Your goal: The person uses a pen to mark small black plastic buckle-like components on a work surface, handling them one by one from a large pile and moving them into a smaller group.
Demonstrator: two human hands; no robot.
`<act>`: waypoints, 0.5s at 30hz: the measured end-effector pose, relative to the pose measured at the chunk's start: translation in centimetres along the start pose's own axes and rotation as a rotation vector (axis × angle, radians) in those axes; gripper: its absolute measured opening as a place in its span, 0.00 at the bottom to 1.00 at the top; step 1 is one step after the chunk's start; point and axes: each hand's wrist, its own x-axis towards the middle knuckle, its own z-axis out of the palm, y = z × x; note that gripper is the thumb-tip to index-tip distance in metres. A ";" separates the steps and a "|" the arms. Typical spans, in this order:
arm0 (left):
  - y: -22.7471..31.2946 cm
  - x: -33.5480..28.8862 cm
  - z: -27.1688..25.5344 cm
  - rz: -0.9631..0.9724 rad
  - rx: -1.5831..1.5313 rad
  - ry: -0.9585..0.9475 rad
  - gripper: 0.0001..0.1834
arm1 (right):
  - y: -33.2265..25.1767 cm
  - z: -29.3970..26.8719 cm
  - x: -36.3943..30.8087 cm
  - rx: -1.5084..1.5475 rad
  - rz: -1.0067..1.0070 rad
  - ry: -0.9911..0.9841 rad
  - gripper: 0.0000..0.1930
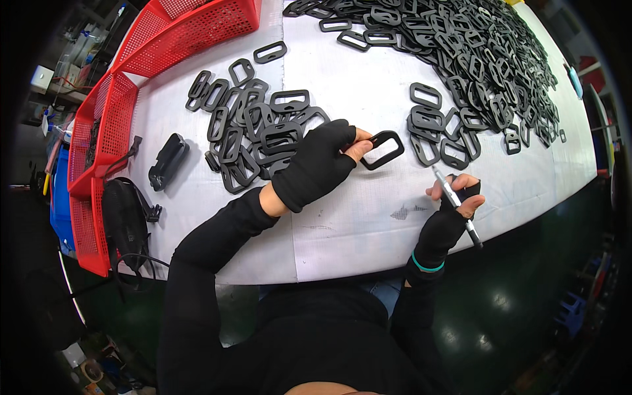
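Note:
Between thumb and fingers, my left hand [322, 160] pinches one end of a black rectangular frame [393, 155] with rounded corners and an open middle. My right hand [454, 204], to the right and nearer my body, grips a slim silver pen-like tool [449, 189] with a dark end. Its upper tip points toward a small cluster of similar black frames [428, 120], apart from them. Both hands wear black fingerless gloves. Left of my left hand lies a loose pile of the same frames [232, 143], partly covered by that hand.
A large heap of black frames [487, 72] spreads over the far right of the white table [355, 230]. Red perforated baskets [187, 38] line the left side. Near them lie a black case-like object [168, 162] and a black pouch [123, 220] with a strap.

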 end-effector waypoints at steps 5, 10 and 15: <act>0.5 -0.7 0.8 -0.148 -0.319 0.046 0.06 | -1.3 0.2 -0.5 -0.130 0.017 -0.075 0.21; 0.3 -1.3 1.0 -0.024 -0.179 0.062 0.04 | -1.5 0.6 -0.7 -0.139 0.103 -0.216 0.07; 0.2 -1.5 1.1 -0.014 -0.162 0.070 0.05 | -1.4 0.8 -1.1 -0.160 0.129 -0.311 0.08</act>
